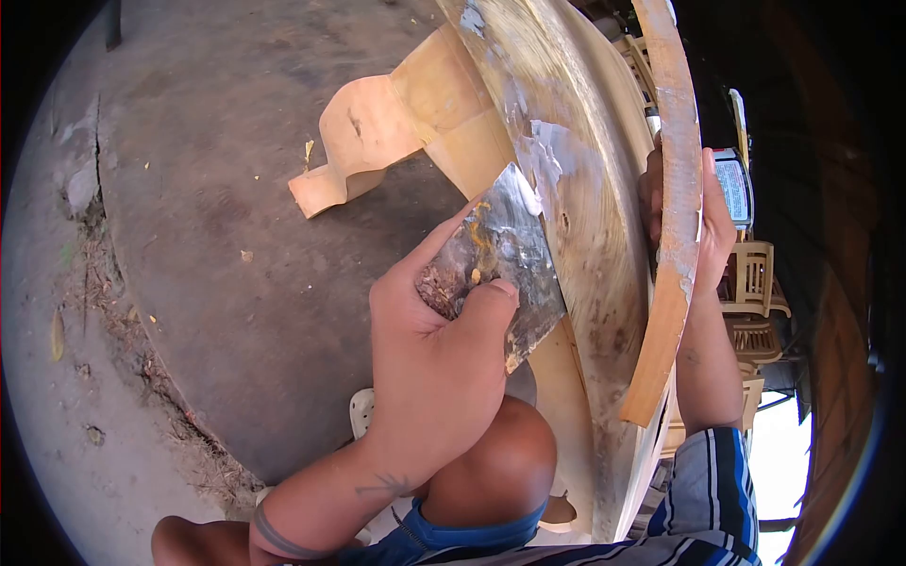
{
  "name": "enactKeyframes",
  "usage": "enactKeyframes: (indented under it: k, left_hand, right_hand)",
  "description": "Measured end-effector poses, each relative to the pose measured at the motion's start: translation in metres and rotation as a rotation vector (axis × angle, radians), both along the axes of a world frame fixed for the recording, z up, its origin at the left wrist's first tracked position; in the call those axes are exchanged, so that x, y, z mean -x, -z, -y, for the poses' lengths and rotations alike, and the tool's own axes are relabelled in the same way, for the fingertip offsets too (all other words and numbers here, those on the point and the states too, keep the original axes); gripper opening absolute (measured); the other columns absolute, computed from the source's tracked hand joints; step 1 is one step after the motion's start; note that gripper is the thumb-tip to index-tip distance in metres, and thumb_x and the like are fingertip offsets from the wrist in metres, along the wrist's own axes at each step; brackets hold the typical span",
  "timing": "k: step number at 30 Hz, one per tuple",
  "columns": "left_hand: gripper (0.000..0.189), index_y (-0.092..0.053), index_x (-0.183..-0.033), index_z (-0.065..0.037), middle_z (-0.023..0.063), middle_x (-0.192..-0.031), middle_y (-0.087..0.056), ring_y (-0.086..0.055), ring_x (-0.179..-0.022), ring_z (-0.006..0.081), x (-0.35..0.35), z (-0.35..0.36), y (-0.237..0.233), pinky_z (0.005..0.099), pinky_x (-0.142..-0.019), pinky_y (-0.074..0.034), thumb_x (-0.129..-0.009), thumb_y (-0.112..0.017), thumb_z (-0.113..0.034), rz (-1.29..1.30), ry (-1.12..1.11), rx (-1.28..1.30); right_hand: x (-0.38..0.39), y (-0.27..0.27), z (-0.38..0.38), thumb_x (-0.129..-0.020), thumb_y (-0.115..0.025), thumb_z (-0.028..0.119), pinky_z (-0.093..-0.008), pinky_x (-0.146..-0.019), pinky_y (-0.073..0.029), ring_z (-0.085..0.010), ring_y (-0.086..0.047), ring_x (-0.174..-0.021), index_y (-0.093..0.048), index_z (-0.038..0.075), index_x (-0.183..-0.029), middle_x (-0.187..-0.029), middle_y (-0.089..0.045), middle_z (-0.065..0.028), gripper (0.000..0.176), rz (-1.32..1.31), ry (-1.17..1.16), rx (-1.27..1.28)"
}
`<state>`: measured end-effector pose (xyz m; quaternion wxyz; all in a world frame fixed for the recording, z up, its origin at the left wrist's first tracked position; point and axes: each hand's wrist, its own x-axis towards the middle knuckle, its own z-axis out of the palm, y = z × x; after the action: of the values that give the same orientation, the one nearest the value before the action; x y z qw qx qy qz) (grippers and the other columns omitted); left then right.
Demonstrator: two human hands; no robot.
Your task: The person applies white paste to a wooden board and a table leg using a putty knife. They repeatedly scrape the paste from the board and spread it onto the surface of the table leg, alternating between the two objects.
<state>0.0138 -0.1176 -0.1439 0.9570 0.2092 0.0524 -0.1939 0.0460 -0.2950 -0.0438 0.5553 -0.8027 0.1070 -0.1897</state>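
Note:
My left hand (434,349) pinches a flat metal scraper (519,255), thumb on top and the fingers mostly hidden beneath. The blade is smeared with grey and brown residue, and a whitish dab sits near its upper corner. Its right edge lies along a curved pale wooden panel (604,255), which bears patches of grey-white filler (552,151). My right hand (713,231) is closed around a curved wooden strip (675,179) along the panel's right side; its fingertips show dimly behind the strip.
A labelled can (732,189) is just beyond my right hand. Carved wooden chairs (752,278) stand at right. A curved wooden leg (368,132) extends from the piece over the concrete floor (236,311). My bent knee (514,443) is close below the scraper.

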Motion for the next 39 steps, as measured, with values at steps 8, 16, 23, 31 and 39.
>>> enactKeyframes:
  k: [8, 16, 23, 31, 39]
  left_hand:
    - [0.040, -0.053, -0.123, 0.011, 0.0030, -0.091, -0.063, -0.053, -0.073, 0.0031, -0.005, 0.002, 0.000, 0.0197, -0.063, -0.045, -0.084, -0.047, 0.003, 0.064, 0.041, -0.043]
    - [0.039, -0.050, -0.124, 0.010, 0.0067, -0.093, -0.064, -0.058, -0.078, 0.0077, -0.007, 0.010, -0.010, 0.0243, -0.069, -0.048, -0.085, -0.049, 0.003, 0.333, 0.057, -0.377]
    - [0.035, -0.050, -0.115, 0.008, 0.0036, -0.080, -0.059, -0.052, -0.063, 0.0062, -0.005, 0.011, -0.027, 0.0258, -0.055, -0.044, -0.080, -0.048, 0.002, 0.345, 0.074, -0.658]
    - [0.034, -0.050, -0.113, 0.007, 0.0043, -0.079, -0.059, -0.052, -0.063, 0.0059, -0.006, 0.012, -0.016, 0.0246, -0.055, -0.044, -0.079, -0.047, 0.002, 0.327, 0.059, -0.537]
    - [0.040, -0.047, -0.116, 0.011, 0.0177, -0.092, -0.056, -0.054, -0.080, 0.0249, 0.006, 0.004, -0.008, 0.0344, -0.071, -0.043, -0.077, -0.049, 0.001, 0.369, 0.208, -0.383]
  right_hand:
    - [0.001, 0.000, 0.003, -0.105, -0.027, 0.033, -0.0188, -0.042, -0.030, -0.0065, -0.034, -0.047, -0.050, -0.005, -0.116, -0.065, -0.045, -0.0017, 0.046, 0.009, -0.028, -0.013]
    - [0.002, -0.001, 0.003, -0.106, -0.027, 0.031, -0.0201, -0.045, -0.031, -0.0073, -0.036, -0.048, -0.054, -0.003, -0.107, -0.065, -0.045, -0.0022, 0.044, -0.001, -0.055, -0.038]
    - [0.005, -0.009, 0.016, -0.104, -0.033, 0.035, -0.0215, -0.061, -0.048, -0.0093, -0.058, -0.070, -0.055, -0.002, -0.109, -0.086, -0.061, -0.0094, 0.044, -0.108, -0.195, -0.200]
    - [0.004, -0.009, 0.030, -0.103, -0.034, 0.036, -0.0215, -0.069, -0.054, -0.0096, -0.066, -0.079, -0.054, -0.004, -0.118, -0.094, -0.067, -0.0119, 0.046, -0.122, -0.323, -0.255]
    - [0.000, -0.001, 0.006, -0.104, -0.030, 0.033, -0.0195, -0.042, -0.030, -0.0074, -0.035, -0.049, -0.051, -0.005, -0.112, -0.065, -0.043, -0.0014, 0.044, -0.010, -0.027, -0.031]
